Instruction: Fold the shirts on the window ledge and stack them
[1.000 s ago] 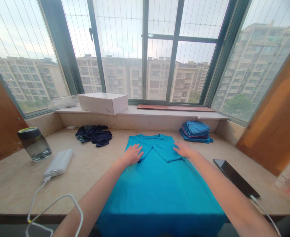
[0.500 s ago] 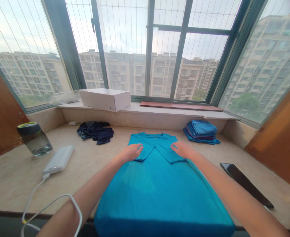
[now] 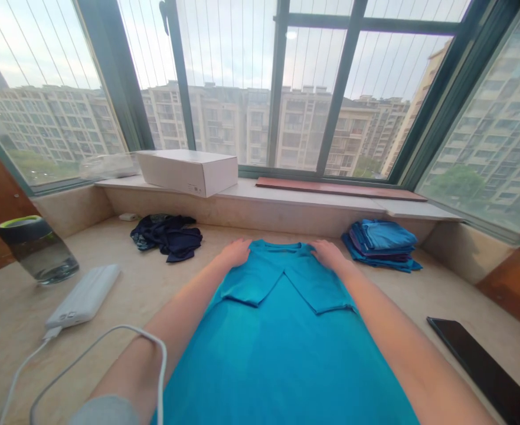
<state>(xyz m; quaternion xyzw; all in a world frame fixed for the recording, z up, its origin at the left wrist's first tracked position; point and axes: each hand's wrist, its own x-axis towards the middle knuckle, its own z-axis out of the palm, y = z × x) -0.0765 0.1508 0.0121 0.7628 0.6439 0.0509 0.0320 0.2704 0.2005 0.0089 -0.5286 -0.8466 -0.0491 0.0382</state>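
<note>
A turquoise T-shirt (image 3: 281, 348) lies spread on the stone ledge, both sleeves folded inward over its front and the collar toward the window. At its far left shoulder, my left hand (image 3: 236, 254) is closed on the cloth, fingertips at the edge. My right hand (image 3: 327, 255) likewise pinches the far right shoulder. Parts of the fingers and the gripped cloth are hidden behind the hands. The shirt's lower end runs out of view at the bottom.
A stack of folded clothes (image 3: 380, 243) sits at the right, with a dark phone (image 3: 481, 366) nearer. On the left are a crumpled navy garment (image 3: 166, 236), a water bottle (image 3: 38, 251) and a white power bank (image 3: 85, 295). Its cable (image 3: 127, 328) crosses my left forearm. A white box (image 3: 189, 171) stands on the sill.
Both hands have moved from the folded sleeves outward and away to the shirt's shoulder corners and closed there. The view has shifted closer to the ledge.
</note>
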